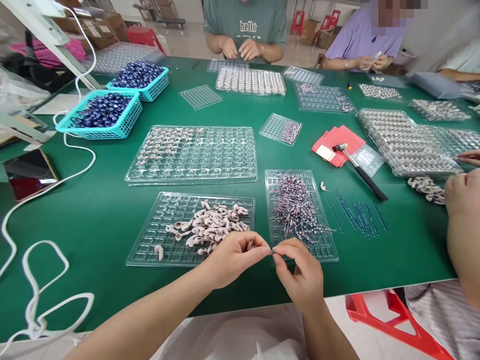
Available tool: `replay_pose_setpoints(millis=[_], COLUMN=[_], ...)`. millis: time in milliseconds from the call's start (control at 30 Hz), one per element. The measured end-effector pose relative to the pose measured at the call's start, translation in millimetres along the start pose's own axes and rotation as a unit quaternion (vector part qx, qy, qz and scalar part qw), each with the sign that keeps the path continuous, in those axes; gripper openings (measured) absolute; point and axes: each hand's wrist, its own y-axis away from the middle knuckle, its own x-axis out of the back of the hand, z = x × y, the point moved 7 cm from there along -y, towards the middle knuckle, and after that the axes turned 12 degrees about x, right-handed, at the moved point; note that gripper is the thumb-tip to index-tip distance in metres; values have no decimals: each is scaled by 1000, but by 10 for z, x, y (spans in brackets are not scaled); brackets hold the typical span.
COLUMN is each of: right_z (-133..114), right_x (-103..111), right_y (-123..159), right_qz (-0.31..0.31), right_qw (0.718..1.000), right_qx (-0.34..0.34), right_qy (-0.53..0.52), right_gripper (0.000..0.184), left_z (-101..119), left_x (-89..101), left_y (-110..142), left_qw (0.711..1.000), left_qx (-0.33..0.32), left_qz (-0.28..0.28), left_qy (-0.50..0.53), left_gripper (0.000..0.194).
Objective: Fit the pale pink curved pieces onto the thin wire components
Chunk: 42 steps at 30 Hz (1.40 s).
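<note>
My left hand point(238, 257) is closed, with a pale pink earbud shell point(250, 244) showing between its curled fingers. My right hand point(302, 272) pinches a tiny dark piece point(273, 252) where the fingertips of both hands meet; its kind is too small to make out. Behind my left hand, a heap of pale pink earbud shells point(210, 225) lies on a clear plastic tray point(150, 235), with one shell point(159, 251) lying apart. Just beyond my right hand, another clear tray point(330, 250) bears a tangle of small parts with thin wires point(294, 205).
A large clear tray point(225, 155) is partly filled with shells. Turquoise baskets point(123, 127) hold dark blue glossy pieces. To the right lie a hammer point(360, 172), red packets point(343, 140) and blue strips point(358, 217). A co-worker's arm point(465, 225) is close by; a white cable point(56, 185) runs left.
</note>
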Motion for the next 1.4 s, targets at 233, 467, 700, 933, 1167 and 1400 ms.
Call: replay_pose_setpoints(millis=[233,467,700,933,1167,1400], right_z=[16,82,106,115,106,158], right_x=[11,4,57,73,93,97], right_y=[10,82,92,91,57,112], right_qz=[11,27,60,70,77,86], right_qw=[998,992,987,983,980,975], right_qx=[-25,-53,-74,-88,-99,-118], right_qy=[-56,-109,-127,-144,-154,-166], right_gripper=[23,25,24,21,16,11], left_z=[-67,-108,-95,-79,-58,12], left_x=[-57,-127,-121,-122,-103,-99], left_y=[-44,-42,-42,-27,-26,36], left_qw=[995,981,984,985,991,995], left_qx=[31,44,38,23,-3,-40], left_qz=[-38,-76,-66,-73,-65,-48], left_qy=[90,172,163,157,121,72], left_gripper=[29,36,35,31,26,25])
